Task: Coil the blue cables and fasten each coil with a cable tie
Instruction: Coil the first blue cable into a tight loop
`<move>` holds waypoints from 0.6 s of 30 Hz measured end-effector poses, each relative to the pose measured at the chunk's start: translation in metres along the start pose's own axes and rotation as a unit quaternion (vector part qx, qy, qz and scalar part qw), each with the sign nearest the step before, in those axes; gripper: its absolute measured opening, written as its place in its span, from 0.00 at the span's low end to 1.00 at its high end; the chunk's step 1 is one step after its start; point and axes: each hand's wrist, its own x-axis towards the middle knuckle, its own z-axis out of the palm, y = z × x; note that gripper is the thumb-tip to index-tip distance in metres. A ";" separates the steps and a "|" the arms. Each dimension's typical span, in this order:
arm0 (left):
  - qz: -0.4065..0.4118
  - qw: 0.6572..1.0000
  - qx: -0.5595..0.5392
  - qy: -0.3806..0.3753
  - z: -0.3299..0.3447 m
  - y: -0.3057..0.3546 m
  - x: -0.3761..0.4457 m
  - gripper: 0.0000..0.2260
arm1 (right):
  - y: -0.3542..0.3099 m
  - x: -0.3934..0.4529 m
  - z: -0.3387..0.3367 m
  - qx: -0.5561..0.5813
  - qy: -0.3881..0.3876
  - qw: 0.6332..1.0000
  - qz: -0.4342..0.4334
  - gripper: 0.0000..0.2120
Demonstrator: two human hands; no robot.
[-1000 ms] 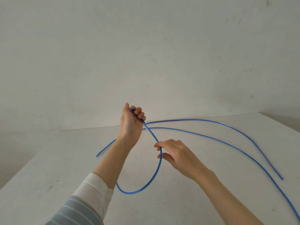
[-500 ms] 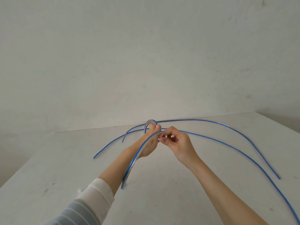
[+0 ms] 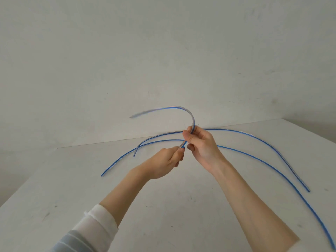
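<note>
Both hands [image 3: 181,150] grip one blue cable [image 3: 183,109]; two cables [image 3: 269,142] lie on the table [image 3: 163,206].

Even, soft daylight with faint shadows on the bench [image 3: 181,206] and darker far-right corner; sharp focus except motion blur on the raised cable end [image 3: 160,110]; wide-angle bending at edges; pale glare on the lying cables [image 3: 254,135].
</note>
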 end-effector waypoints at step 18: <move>0.031 0.695 -0.718 0.013 0.000 -0.022 -0.017 0.12 | -0.001 0.005 -0.004 0.182 0.030 0.980 -0.073 0.02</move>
